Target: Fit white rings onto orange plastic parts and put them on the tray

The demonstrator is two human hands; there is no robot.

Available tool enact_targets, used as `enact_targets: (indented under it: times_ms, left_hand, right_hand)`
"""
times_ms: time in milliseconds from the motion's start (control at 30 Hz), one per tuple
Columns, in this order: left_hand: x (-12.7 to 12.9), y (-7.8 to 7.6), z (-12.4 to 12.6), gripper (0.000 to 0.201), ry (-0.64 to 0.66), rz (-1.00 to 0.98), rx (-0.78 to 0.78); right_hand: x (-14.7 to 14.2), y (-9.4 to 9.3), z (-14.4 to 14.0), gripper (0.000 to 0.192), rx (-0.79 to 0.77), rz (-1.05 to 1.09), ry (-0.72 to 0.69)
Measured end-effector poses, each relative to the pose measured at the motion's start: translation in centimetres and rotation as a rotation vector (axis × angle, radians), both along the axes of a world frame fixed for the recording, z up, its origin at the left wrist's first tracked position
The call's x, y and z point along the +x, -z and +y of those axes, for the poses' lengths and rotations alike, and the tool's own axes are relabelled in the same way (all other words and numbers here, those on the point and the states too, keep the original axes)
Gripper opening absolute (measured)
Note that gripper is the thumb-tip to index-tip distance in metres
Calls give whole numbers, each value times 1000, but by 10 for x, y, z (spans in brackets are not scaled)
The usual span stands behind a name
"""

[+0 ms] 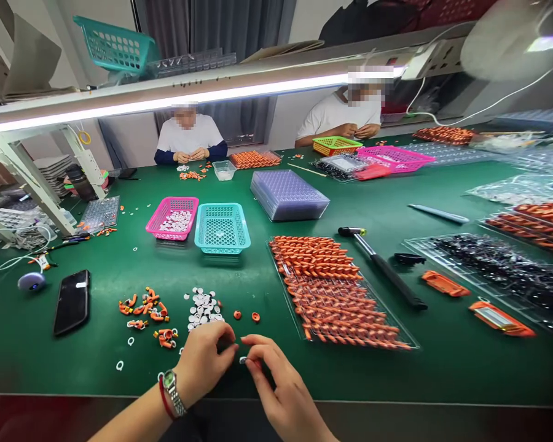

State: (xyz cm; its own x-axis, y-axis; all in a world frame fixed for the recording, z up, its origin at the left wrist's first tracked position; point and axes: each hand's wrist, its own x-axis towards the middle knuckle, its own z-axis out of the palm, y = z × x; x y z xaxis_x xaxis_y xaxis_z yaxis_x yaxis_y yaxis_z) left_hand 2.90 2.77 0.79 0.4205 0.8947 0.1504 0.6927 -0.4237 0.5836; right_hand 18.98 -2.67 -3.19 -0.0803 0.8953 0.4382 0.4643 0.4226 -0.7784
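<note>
My left hand [207, 359] and my right hand [276, 383] meet over the near edge of the green table [120, 258]. Their fingertips pinch a small white ring part [243, 360] between them; which hand carries it I cannot tell. Just beyond the hands lies a pile of white round parts [203, 308]. Two loose orange pieces [245, 315] lie beside it, and a scatter of orange curved parts [148, 310] sits to the left. A clear tray of orange parts in rows [336, 288] lies to the right.
A black phone [72, 301] lies at left. A pink basket [172, 218] and a teal basket [222, 227] stand mid-table, with a stack of clear trays [288, 195] behind. A hammer [382, 267] lies right of the tray. Two people sit at the far side.
</note>
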Motion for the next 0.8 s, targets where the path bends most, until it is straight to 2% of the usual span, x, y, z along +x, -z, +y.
enact_targets:
  times_ms: [100, 200, 267, 367, 467, 533, 633, 800]
  left_hand:
    - [-5, -2, 11, 11, -36, 63, 55]
    - [-12, -9, 34, 11, -60, 122, 99]
    - [-16, -14, 62, 13, -94, 155, 113]
    - [-24, -17, 116, 12, -182, 184, 129]
    - [-35, -16, 170, 24, -293, 201, 128]
    - [-44, -13, 196, 27, -334, 215, 99]
    - [-53, -8, 217, 28, -366, 227, 57]
    - [-61, -4, 226, 27, -406, 213, 9]
  right_hand:
    - [5, 7, 3, 17, -78, 39, 68]
    - [8, 11, 4, 19, -150, 102, 82]
    - [8, 12, 4, 20, -184, 140, 68]
    - [7, 13, 3, 21, -200, 167, 59]
    - [8, 13, 3, 21, -190, 160, 63]
    - [10, 14, 2, 21, -184, 155, 63]
    - [11, 16, 2, 21, -190, 164, 56]
    - [11, 20, 2, 21, -201, 203, 43]
